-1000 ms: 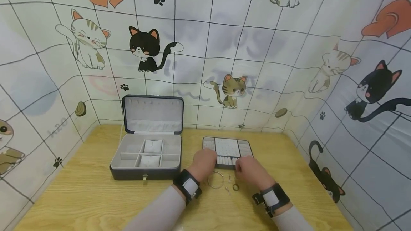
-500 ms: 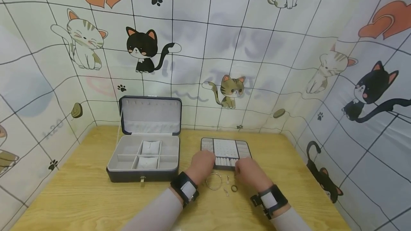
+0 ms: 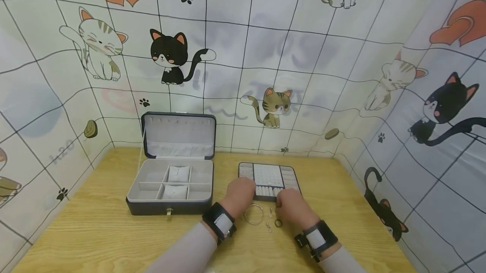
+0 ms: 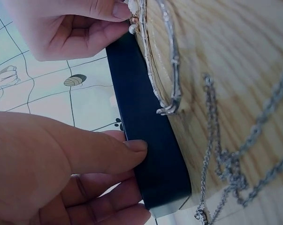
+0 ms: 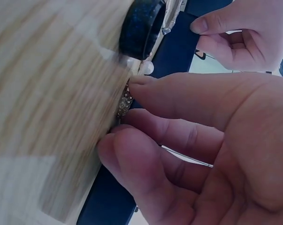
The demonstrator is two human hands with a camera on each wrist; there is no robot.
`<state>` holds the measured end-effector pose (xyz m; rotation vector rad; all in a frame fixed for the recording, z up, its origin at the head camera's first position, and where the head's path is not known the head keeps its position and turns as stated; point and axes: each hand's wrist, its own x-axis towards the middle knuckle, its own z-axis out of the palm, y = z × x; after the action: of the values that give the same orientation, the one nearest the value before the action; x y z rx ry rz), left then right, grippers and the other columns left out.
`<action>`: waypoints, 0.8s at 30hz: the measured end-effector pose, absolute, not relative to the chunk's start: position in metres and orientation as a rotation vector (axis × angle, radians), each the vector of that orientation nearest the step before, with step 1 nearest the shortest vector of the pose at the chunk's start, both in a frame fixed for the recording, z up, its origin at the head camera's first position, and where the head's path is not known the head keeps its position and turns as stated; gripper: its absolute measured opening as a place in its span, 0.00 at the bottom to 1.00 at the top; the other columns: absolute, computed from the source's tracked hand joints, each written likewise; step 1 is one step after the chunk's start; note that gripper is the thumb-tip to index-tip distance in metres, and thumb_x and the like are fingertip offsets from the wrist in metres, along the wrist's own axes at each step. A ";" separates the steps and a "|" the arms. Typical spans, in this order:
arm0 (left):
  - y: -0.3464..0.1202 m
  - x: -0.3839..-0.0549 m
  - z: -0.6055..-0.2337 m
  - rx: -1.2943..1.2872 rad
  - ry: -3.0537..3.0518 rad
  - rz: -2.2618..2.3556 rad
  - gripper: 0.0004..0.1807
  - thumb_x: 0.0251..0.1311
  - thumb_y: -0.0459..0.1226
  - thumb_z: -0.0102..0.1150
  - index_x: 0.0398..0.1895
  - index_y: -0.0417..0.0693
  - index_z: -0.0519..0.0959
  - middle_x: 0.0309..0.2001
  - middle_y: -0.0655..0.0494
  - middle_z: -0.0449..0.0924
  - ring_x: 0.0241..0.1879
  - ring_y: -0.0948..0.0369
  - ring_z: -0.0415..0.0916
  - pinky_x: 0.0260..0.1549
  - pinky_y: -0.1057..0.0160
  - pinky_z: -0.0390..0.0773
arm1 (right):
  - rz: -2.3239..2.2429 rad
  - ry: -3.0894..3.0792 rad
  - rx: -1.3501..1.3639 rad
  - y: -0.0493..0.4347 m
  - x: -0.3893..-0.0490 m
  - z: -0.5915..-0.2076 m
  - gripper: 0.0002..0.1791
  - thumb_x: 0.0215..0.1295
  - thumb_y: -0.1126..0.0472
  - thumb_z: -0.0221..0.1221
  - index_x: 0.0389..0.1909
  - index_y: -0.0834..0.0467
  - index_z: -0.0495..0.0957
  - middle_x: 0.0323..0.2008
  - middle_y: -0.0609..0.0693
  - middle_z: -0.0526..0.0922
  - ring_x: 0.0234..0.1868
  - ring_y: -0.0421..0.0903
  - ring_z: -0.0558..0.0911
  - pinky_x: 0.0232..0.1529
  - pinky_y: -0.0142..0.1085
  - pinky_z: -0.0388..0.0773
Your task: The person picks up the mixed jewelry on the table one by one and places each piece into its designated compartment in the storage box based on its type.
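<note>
Jewelry tray (image 3: 265,198), head view: on surface (image 3: 95,231), long side crosswise; left hand (image 3: 240,195) near-left corner, right hand (image 3: 294,208) near-right. Left wrist: thumb and fingers (image 4: 125,194) hold tray's front wall. Right wrist: thumb and index seem to pinch rhinestone piece (image 5: 125,102) beside tray's front wall, right hand nearer.

The navy tray (image 3: 265,198) lies flat, a sparkly ornament (image 5: 125,101) beside it.

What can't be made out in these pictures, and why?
Head view: left front corner of the tray, hidden by the left hand.
Head view: trinkets, too small to identify.
Left wrist view: chain, cut off by the right edge.
Right wrist view: sparkly piece, partly covered by the right hand.
</note>
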<state>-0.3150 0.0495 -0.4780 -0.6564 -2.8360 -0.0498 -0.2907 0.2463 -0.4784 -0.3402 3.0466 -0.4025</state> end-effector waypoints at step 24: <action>0.049 -0.316 -0.476 -0.660 -2.848 -0.083 0.04 0.68 0.37 0.67 0.33 0.50 0.86 0.31 0.54 0.85 0.31 0.60 0.82 0.26 0.59 0.84 | -0.315 3.099 -0.355 0.245 -0.292 -0.482 0.19 0.52 0.70 0.68 0.11 0.51 0.72 0.13 0.43 0.70 0.17 0.42 0.68 0.20 0.34 0.64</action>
<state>-0.3162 0.0489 -0.4762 -0.6602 -2.8484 -0.0826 -0.2922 0.2453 -0.4823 -0.3546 3.0990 -0.3154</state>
